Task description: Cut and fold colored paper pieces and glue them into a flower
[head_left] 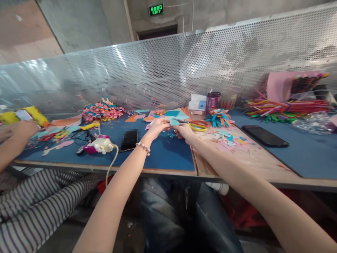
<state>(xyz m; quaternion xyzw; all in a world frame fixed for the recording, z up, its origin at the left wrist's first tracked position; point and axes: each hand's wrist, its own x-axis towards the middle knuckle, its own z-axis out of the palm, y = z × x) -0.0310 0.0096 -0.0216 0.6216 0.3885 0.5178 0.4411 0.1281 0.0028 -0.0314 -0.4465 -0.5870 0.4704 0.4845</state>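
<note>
Over the blue mat my left hand is closed, thumb and fingers pinching a small piece of light blue paper. My right hand meets the paper from the right, its fingers closed at the paper's edge. A pair of scissors with yellow and red handles shows just beyond my right hand, blades pointing left; whether that hand also holds them I cannot tell. Behind my hands lie sheets of coloured paper. Small paper scraps are strewn right of my right wrist.
A dark phone and a power strip with a cord lie left. Fringed paper bundles stand behind. At right are another phone and coloured stems. A perforated metal screen closes the back. Another person's hand holds a phone.
</note>
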